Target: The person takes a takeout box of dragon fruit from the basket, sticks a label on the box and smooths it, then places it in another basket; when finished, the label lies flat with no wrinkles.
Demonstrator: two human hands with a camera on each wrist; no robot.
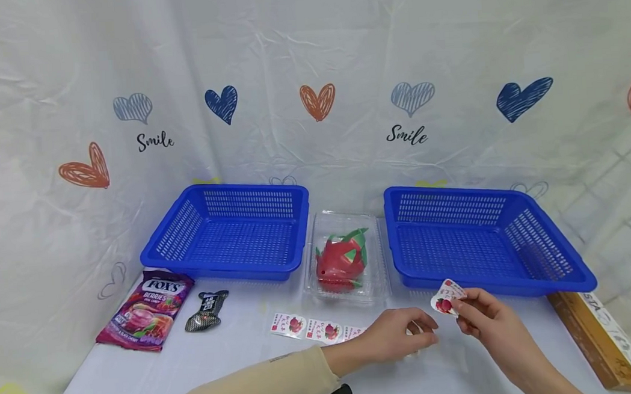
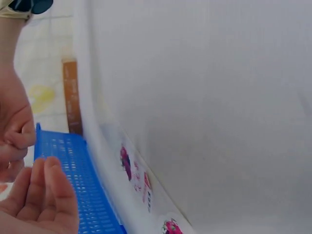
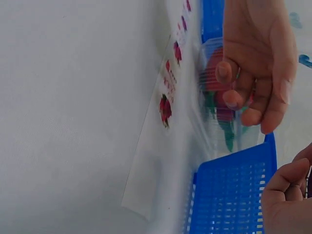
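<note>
Just in front of the right-hand blue basket (image 1: 527,280), the empty left hand (image 1: 391,335) has loosely bent fingers. The right hand (image 1: 491,325) pinches a sticker (image 1: 447,296) there; its underside, if tacky, could catch a fingertip and crease.

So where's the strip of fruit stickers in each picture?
Head: the sticker strip lies below the middle, partly hidden by the left hand.
Left wrist: the sticker strip slants through the lower middle.
Right wrist: the sticker strip runs from the top down past the middle.
Shared landmark: the right-hand blue basket shows in all three.
</note>
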